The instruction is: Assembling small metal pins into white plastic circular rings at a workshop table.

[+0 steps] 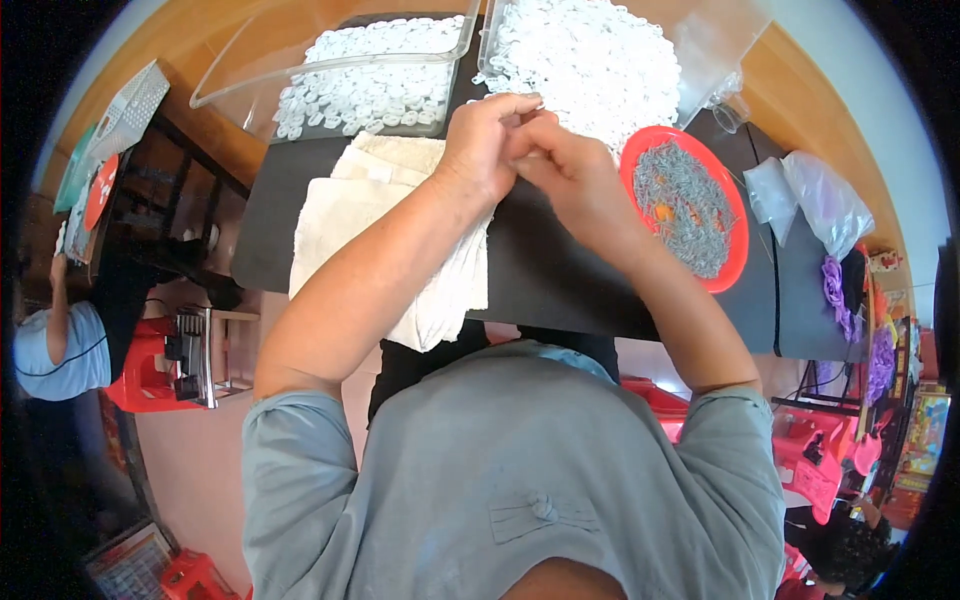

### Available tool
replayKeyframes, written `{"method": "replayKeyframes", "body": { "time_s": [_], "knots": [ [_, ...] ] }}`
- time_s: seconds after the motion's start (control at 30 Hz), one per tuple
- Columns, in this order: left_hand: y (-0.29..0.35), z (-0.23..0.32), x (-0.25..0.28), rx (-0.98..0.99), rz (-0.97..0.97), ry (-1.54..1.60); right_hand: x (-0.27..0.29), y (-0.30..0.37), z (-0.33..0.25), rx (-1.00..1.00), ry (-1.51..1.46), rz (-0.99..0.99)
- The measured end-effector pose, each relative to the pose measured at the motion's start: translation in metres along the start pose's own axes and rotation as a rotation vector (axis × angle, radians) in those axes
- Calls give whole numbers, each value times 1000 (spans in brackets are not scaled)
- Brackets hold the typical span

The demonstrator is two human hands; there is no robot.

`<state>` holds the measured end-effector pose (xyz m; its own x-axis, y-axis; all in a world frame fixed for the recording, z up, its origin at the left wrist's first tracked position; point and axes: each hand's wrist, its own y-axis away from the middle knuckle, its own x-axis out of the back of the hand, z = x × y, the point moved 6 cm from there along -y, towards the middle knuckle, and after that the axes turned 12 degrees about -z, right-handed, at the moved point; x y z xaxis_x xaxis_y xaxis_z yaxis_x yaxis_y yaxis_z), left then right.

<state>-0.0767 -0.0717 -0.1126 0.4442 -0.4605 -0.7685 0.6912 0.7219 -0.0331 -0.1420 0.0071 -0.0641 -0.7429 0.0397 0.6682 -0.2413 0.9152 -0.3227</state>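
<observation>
Above the dark table, my left hand [482, 140] and my right hand [578, 170] meet with their fingers bent and pressed together. Whatever they pinch is hidden or too small to name. Just beyond them lies a large heap of small white plastic pieces [590, 65]. To the right of my right hand is a red oval tray [740, 240] full of thin grey metal pieces [690, 215], with a few orange bits among them. Folded cream towels [340, 225] lie under my left forearm.
A clear plastic bin [460, 45] with more white pieces stands at the far left of the table [560, 270]. Clear plastic bags [825, 200] lie at the right edge. At far left, another person [65, 345] works at a separate table, near a red stool [150, 370].
</observation>
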Motion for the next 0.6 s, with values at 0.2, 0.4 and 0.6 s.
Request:
{"method": "replayKeyframes", "body": {
  "time_s": [0.2,0.4,0.6],
  "knots": [
    [1,5,-8,-60,-25,-291,51,8,24,-162,-30,248],
    [3,1,-9,-9,-68,-325,46,9,33,-142,2,285],
    [6,0,-15,14,-98,-342,43,6,35,-188,-25,266]
  ]
}}
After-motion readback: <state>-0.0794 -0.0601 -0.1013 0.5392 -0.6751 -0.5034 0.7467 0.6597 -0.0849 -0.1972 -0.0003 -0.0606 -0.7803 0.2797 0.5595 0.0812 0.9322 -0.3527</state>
